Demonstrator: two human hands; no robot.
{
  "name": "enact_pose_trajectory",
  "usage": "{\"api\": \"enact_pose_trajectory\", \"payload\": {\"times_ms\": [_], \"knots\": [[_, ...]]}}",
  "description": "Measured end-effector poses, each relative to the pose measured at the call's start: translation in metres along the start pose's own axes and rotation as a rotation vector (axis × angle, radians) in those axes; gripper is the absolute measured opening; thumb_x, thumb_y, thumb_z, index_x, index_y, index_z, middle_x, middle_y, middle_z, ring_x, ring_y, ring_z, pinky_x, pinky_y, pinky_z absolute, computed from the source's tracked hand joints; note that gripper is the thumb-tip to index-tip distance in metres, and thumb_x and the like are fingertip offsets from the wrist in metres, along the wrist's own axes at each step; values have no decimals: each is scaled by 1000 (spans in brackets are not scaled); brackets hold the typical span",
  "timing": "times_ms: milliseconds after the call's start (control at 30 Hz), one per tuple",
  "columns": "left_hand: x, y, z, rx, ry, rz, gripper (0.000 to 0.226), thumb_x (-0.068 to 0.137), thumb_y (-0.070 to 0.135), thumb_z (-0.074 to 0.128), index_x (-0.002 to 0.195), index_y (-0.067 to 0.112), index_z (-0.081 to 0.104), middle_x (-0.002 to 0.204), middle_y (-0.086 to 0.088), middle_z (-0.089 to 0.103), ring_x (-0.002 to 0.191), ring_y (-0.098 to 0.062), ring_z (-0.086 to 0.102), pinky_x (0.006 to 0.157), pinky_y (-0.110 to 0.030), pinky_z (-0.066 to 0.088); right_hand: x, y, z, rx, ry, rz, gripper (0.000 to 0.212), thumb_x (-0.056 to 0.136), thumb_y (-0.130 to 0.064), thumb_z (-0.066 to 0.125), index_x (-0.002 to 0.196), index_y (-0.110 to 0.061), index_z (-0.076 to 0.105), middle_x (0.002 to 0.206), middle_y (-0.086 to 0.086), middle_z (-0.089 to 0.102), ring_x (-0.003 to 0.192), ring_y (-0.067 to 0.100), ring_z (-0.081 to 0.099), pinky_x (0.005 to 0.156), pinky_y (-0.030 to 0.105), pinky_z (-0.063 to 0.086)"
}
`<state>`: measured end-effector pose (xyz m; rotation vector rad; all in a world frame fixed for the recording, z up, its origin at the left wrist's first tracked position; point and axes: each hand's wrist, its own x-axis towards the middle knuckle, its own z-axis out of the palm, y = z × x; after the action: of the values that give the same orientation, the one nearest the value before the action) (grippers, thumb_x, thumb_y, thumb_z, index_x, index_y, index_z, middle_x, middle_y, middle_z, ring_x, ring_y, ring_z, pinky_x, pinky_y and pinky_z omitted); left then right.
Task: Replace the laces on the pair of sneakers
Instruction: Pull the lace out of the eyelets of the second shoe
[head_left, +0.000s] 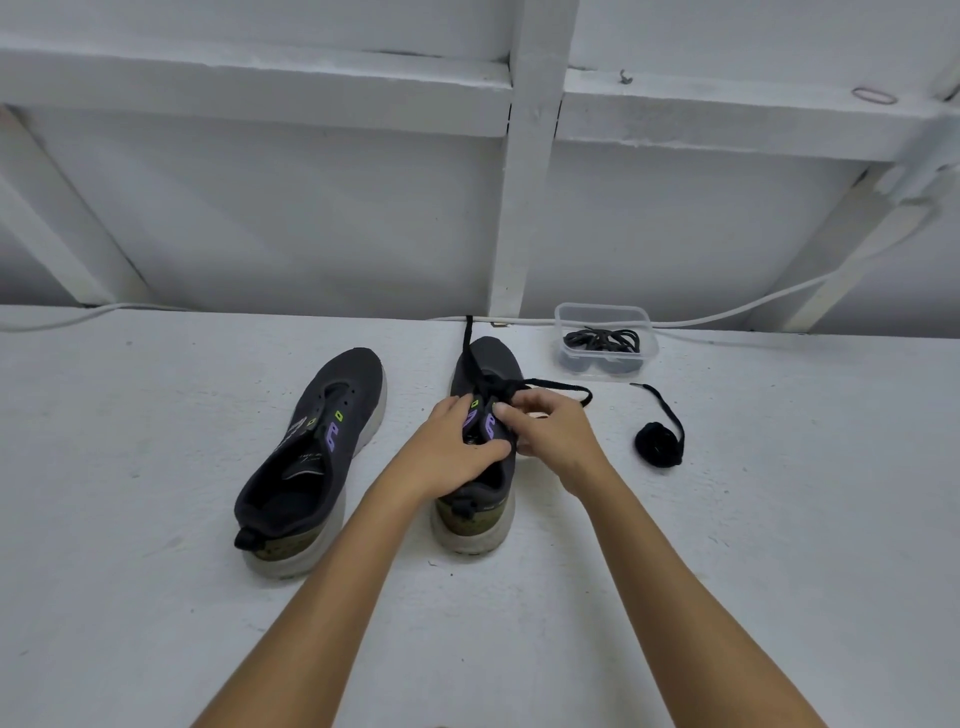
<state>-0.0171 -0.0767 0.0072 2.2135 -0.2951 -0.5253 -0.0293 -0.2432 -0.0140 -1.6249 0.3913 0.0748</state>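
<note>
Sneakers sit side by side on white table (156, 597), toes pointing away toward wall. Left sneaker (317, 452) has no lace, eyelets bare, tongue loose. Right sneaker (480, 457) partly laced with black lace (561, 388): one end runs up past toe to table's far edge, other loops out to the right of shoe. Left hand (452, 452) rests on the shoe's opening, fingers curled over left eyelet row, thumb across tongue, holding the upper. Right hand (550, 431) at right eyelet row, fingertips (501, 410) pinching lace at the crossing. Rolled black lace (658, 444) lies on table right of the hands, tail end trailing up. Clear plastic container (605, 312) near wall behind it, holds more black laces, open top. White cable (753, 306) runs along table's back edge
</note>
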Motion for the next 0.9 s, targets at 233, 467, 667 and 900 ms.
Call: {"api": "enact_pose_trajectory", "payload": {"times_ms": [233,467,667,900], "knots": [[5,-6,1,41,-11,-24,76,85,52,65,149,22,38,152,7,35,134,-12,43,106,-32,38,7,-11,0,17,263,-150,2,99,-16,61,99,-18,61,96,0,63,68,9,67,70,42,64],[5,-4,1,26,-18,-25,76,86,50,65,151,24,36,154,10,33,136,-10,40,106,-31,37,5,-10,-9,23,235,140,28,89,-38,76,93,-13,64,88,5,70,73,16,69,60,28,57],[2,-2,0,16,-8,-8,60,87,46,65,140,27,45,147,9,39,125,-11,47,96,-28,39,-6,-6,0,36,6,19,16,88,-28,79,89,-12,75,68,-7,70,56,3,62,54,18,50],[4,-1,0,9,-17,0,48,86,44,67,129,28,52,138,7,45,120,-12,50,94,-28,40,4,-14,3,-167,40,-54,14,101,-24,56,97,-12,63,81,2,66,73,15,64,73,45,63]]}}
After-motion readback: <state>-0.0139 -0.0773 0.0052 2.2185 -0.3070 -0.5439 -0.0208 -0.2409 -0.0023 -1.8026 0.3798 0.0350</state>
